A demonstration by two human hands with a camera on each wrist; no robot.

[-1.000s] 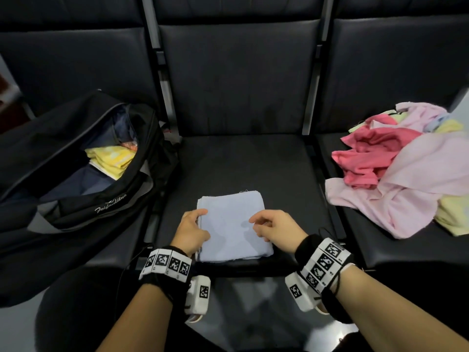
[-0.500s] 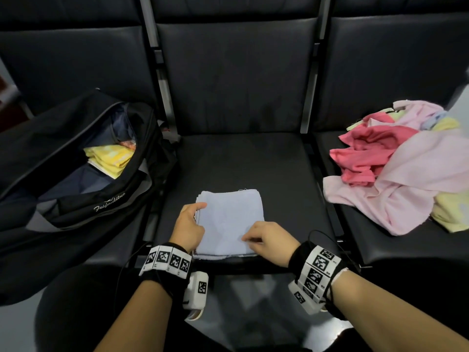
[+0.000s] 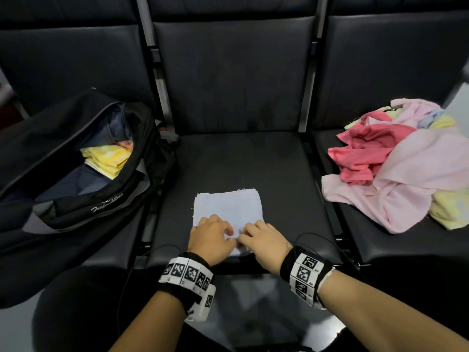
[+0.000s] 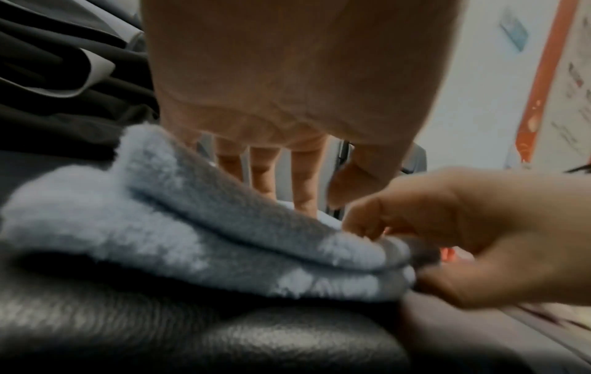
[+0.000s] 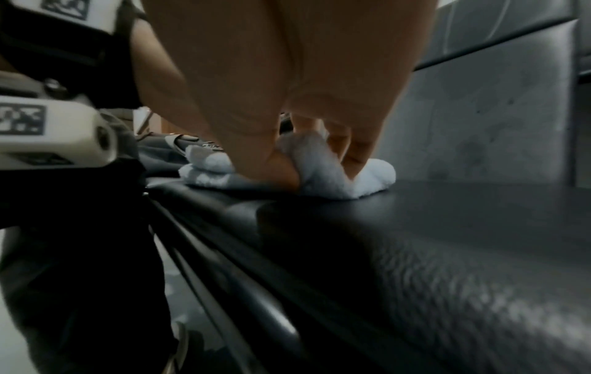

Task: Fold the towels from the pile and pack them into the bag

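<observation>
A folded light blue towel point(image 3: 228, 207) lies on the middle black seat point(image 3: 241, 161). My left hand point(image 3: 223, 231) rests on its near left part. In the left wrist view that left hand point(image 4: 288, 194) has fairly straight fingers set down on the top of the towel point(image 4: 160, 227). Close beside it, my right hand point(image 3: 247, 235) pinches the towel's near edge. The right wrist view shows the towel point(image 5: 374, 174) bunched between thumb and fingers of the right hand point(image 5: 307, 162). The open black bag point(image 3: 76, 174) lies on the left seat, and the towel pile point(image 3: 393, 168) on the right seat.
Inside the bag a folded yellow towel point(image 3: 106, 158) lies on dark blue cloth. The pile holds pink, red and yellow towels. Metal seat dividers point(image 3: 307, 97) separate the seats. The far part of the middle seat is bare.
Both hands have moved from the towel's sides to the middle of its near edge and now nearly touch. The right hand has taken a pinch of the edge.
</observation>
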